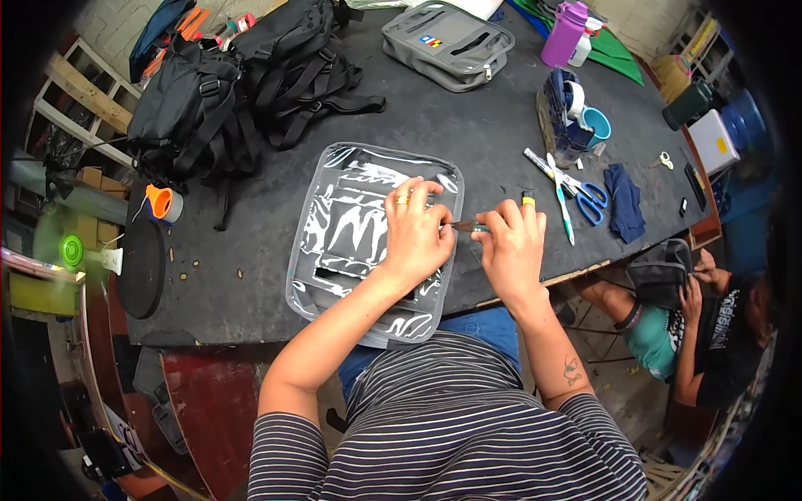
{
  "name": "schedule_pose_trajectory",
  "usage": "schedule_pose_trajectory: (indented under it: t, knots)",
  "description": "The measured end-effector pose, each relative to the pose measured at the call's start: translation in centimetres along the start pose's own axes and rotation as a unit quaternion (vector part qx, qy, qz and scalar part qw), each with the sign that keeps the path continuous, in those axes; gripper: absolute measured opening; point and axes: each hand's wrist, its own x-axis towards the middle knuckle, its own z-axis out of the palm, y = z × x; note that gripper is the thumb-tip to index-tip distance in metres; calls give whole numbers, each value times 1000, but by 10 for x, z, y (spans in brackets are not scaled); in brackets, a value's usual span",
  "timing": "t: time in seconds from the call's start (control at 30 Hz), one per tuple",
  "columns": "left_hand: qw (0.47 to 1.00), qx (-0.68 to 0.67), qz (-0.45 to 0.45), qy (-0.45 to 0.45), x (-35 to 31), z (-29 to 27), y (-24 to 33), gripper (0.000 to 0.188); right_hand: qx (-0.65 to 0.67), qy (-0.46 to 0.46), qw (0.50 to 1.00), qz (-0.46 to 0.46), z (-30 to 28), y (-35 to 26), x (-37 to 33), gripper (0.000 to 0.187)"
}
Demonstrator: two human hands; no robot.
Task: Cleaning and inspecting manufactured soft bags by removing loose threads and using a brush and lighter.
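- Right hand (514,242): fingertips pinch slim tool (464,226) at right edge of grey clear-fronted pouch (326,238).
- Left hand (415,230): fingers on pouch, seemingly steadying it; gripping edge, can't tell.
- Pouch lies flat, near side of table (493,117).
- Yellow-capped item (528,201) crowds right hand; scissors (580,187), navy cloth (624,204) beyond.

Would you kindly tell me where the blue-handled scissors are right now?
In the head view, the blue-handled scissors lie on the black table, right of the person's right hand and just left of the dark blue cloth.
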Motion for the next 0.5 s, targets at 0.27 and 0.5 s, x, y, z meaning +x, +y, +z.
schedule_pose_trajectory:
  t: [0.27,0.5]
  knots:
    - [998,34,58,-5,-2,13,-3,13,-4,-2,1000,-5,4,1,0,19]
    - [998,25,51,16,-3,16,-3,13,21,-10,1000,18,5,4,-2,18]
